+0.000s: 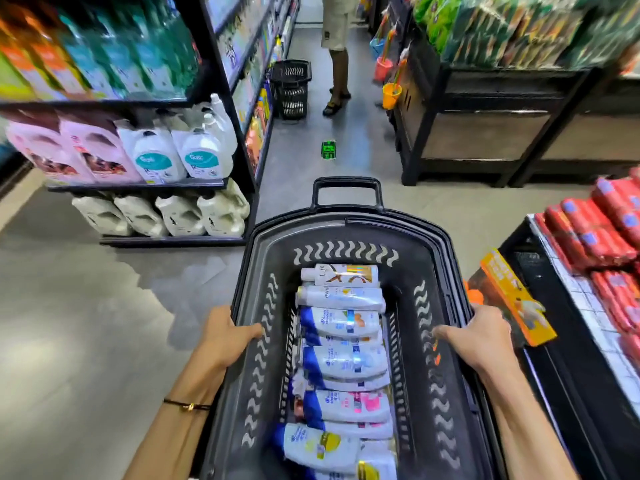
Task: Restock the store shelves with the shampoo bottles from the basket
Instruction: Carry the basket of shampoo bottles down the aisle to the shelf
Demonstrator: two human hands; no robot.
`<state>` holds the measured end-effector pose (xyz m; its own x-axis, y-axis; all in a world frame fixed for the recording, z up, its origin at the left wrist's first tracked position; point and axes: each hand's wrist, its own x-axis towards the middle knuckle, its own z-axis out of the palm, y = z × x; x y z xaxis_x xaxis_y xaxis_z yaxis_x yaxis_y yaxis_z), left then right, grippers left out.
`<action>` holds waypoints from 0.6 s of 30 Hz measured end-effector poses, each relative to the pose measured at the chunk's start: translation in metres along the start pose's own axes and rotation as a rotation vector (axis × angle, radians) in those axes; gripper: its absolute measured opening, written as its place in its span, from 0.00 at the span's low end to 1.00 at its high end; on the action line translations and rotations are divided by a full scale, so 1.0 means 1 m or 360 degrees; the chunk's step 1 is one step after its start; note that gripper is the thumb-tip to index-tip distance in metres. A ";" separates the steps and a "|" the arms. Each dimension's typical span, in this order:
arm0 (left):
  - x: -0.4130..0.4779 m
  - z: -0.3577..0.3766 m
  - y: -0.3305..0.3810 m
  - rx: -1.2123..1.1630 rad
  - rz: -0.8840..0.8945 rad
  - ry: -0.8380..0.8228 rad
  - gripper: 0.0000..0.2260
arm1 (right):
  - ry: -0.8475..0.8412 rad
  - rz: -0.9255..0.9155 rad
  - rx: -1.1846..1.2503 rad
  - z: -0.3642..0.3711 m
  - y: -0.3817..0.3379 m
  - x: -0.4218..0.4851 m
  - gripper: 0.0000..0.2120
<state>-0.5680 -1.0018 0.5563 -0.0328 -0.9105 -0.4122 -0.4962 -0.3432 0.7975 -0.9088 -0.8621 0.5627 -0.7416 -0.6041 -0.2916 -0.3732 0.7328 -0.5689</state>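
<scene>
Grey floor (86, 323) carries black shelf unit (239, 109) on left, second basket (291, 88) up aisle, small green thing (328, 149) mid-aisle.

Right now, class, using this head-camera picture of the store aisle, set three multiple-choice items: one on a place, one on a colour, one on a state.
1. Where do the shampoo bottles lie?
A. On the floor
B. In the black basket
C. On the top shelf

2. What colour is the small object on the floor ahead?
A. Green
B. Purple
C. White

3. What are the two hands doing?
A. Hanging free
B. Lifting a bottle
C. Gripping the basket's sides

Answers: 1 B, the bottles are stacked inside the basket. 2 A, it shows bright green. 3 C, the left hand and right hand each clasp a rim.
</scene>
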 end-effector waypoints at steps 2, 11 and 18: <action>0.045 0.001 0.030 0.0023 -0.0001 -0.0002 0.08 | -0.0004 0.0024 -0.0013 0.001 -0.030 0.041 0.17; 0.233 0.022 0.132 0.0079 -0.0071 -0.0004 0.08 | -0.0056 -0.0024 0.0001 0.019 -0.142 0.229 0.14; 0.383 0.056 0.212 0.0121 -0.0121 0.0118 0.08 | -0.0195 -0.0104 0.0042 0.045 -0.228 0.408 0.20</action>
<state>-0.7344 -1.4104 0.5430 0.0703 -0.8980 -0.4343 -0.5594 -0.3960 0.7282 -1.1009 -1.2894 0.5385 -0.6418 -0.6854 -0.3440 -0.4025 0.6829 -0.6096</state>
